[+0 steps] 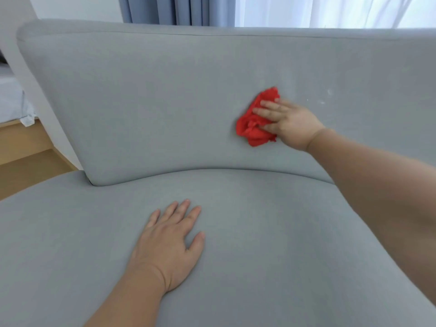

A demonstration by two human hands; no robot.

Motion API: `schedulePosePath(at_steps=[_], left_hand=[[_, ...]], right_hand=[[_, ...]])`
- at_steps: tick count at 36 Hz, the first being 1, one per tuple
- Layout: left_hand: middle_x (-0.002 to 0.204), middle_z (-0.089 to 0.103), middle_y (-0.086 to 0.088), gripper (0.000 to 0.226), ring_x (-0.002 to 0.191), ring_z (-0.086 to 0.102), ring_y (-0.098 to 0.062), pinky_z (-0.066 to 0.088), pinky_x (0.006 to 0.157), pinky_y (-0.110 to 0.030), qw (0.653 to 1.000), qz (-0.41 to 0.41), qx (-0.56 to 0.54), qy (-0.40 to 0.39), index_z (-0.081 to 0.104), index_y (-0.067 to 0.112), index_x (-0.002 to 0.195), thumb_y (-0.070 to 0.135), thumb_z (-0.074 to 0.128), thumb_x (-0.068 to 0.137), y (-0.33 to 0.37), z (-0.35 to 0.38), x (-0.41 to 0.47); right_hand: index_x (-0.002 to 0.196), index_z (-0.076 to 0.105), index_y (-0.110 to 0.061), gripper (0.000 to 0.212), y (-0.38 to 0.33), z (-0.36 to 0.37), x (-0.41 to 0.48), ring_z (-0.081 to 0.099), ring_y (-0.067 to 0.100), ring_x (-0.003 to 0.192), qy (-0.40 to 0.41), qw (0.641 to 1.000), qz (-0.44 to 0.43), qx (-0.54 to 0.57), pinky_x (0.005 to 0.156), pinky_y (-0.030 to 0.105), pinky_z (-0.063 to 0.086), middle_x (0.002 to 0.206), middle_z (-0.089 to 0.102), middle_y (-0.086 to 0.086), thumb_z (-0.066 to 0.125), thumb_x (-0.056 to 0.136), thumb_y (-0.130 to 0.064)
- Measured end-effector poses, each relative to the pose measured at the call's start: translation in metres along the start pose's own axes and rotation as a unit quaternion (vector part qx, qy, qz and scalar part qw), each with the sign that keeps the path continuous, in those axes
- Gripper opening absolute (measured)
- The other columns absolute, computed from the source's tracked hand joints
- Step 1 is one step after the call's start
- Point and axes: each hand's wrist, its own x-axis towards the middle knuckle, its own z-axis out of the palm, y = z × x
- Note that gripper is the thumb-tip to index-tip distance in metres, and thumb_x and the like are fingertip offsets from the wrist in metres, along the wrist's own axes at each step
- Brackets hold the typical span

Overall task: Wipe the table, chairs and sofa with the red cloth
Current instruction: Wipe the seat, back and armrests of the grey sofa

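Observation:
A grey fabric sofa (141,102) fills the view, its backrest upright and its seat cushion below. A crumpled red cloth (253,128) lies against the backrest, right of centre. My right hand (286,121) presses the cloth onto the backrest with straight fingers laid over it. My left hand (169,241) rests flat on the seat cushion with its fingers spread, holding nothing. A few small white specks (329,93) mark the backrest to the right of the cloth.
Blue-grey curtains (174,10) and a white sheer curtain (330,10) hang behind the sofa. At the left stand a white wall corner, a light wooden step (23,142) and the edge of a bed (9,97).

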Motion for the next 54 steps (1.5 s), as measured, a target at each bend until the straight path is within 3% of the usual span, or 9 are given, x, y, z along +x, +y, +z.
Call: schedulePosePath(at_steps=[4,8,15,19,22,29,35,46,54], left_hand=[[0.158,-0.003,0.019,0.085,0.144,-0.006,-0.003,-0.007,0.115,-0.03,1.0,0.0,0.008,-0.003,0.003,0.044,0.149,0.063,-0.013,0.068,0.0,-0.003,0.001],[0.158,-0.003,0.019,0.084,0.145,-0.005,-0.004,-0.006,0.116,-0.03,1.0,-0.007,0.014,-0.015,0.004,0.044,0.149,0.064,-0.013,0.069,0.001,-0.005,0.0],[0.158,-0.004,0.017,0.064,0.145,-0.004,-0.005,-0.004,0.117,-0.032,0.998,-0.013,0.029,-0.048,0.002,0.042,0.15,0.061,0.007,0.089,0.006,-0.012,0.008],[0.159,0.014,0.006,0.061,0.145,0.014,-0.013,0.012,0.117,-0.035,0.993,-0.01,0.056,-0.107,0.02,0.033,0.149,0.054,0.028,0.093,0.013,-0.032,0.015],[0.14,0.045,-0.004,0.048,0.129,0.04,-0.021,0.028,0.108,-0.037,0.991,0.005,0.087,-0.101,0.046,0.022,0.128,0.047,0.035,0.089,0.039,-0.049,0.024],[0.16,0.01,-0.002,0.061,0.146,0.004,-0.019,-0.001,0.117,-0.043,0.99,0.119,-0.038,-0.072,0.018,0.021,0.151,0.045,0.027,0.095,0.143,-0.02,0.033],[0.159,0.015,0.005,0.063,0.145,0.008,-0.013,0.0,0.118,-0.04,0.99,0.128,-0.05,-0.006,0.021,0.027,0.149,0.049,0.019,0.09,0.153,0.012,0.048],[0.16,0.007,0.007,0.065,0.145,0.004,-0.012,-0.003,0.118,-0.038,0.989,0.138,-0.057,-0.012,0.012,0.029,0.151,0.051,0.016,0.09,0.153,0.022,0.047],[0.16,0.004,0.01,0.064,0.145,0.0,-0.01,-0.006,0.117,-0.036,0.989,0.132,-0.061,-0.006,0.011,0.032,0.151,0.052,0.017,0.091,0.154,0.024,0.048]], right_hand=[[0.109,0.071,-0.002,0.033,0.044,-0.035,0.013,0.043,0.053,0.125,0.053,0.994,0.089,-0.021,0.105,0.063,0.028,0.137,0.048,0.027,0.051,0.084,-0.008],[0.134,0.055,-0.012,0.048,0.07,-0.055,0.027,0.025,0.045,0.14,0.052,0.978,0.201,-0.003,0.116,0.054,0.016,0.153,0.027,0.021,0.054,0.087,-0.004],[0.139,0.051,-0.019,0.053,0.069,-0.057,0.034,0.019,0.042,0.142,0.049,0.965,0.251,0.057,0.118,0.049,0.007,0.156,0.022,0.018,0.053,0.088,-0.004],[0.14,0.049,-0.02,0.055,0.068,-0.067,0.035,0.018,0.04,0.143,0.013,0.964,0.252,0.079,0.119,0.047,0.006,0.157,0.02,0.018,0.054,0.087,-0.004],[0.141,0.048,-0.019,0.056,0.067,-0.068,0.032,0.017,0.039,0.144,-0.004,0.964,0.253,0.08,0.119,0.045,0.005,0.157,0.018,0.018,0.055,0.087,-0.005],[0.139,0.05,-0.017,0.052,0.064,-0.067,0.038,0.015,0.037,0.144,0.012,0.966,0.252,0.062,0.118,0.046,0.003,0.158,0.017,0.018,0.052,0.089,-0.005],[0.133,0.056,-0.018,0.047,0.07,-0.06,0.039,0.017,0.04,0.144,0.061,0.964,0.254,0.045,0.119,0.044,0.004,0.156,0.02,0.019,0.049,0.088,-0.007],[0.123,0.064,-0.01,0.041,0.049,-0.033,0.028,0.019,0.045,0.142,0.067,0.962,0.259,0.05,0.117,0.046,0.003,0.154,0.025,0.021,0.048,0.086,-0.014],[0.1,0.073,-0.001,0.03,-0.015,0.029,-0.031,0.037,0.055,0.128,-0.002,0.986,0.125,0.107,0.106,0.065,0.019,0.14,0.042,0.031,0.068,0.071,0.005]])
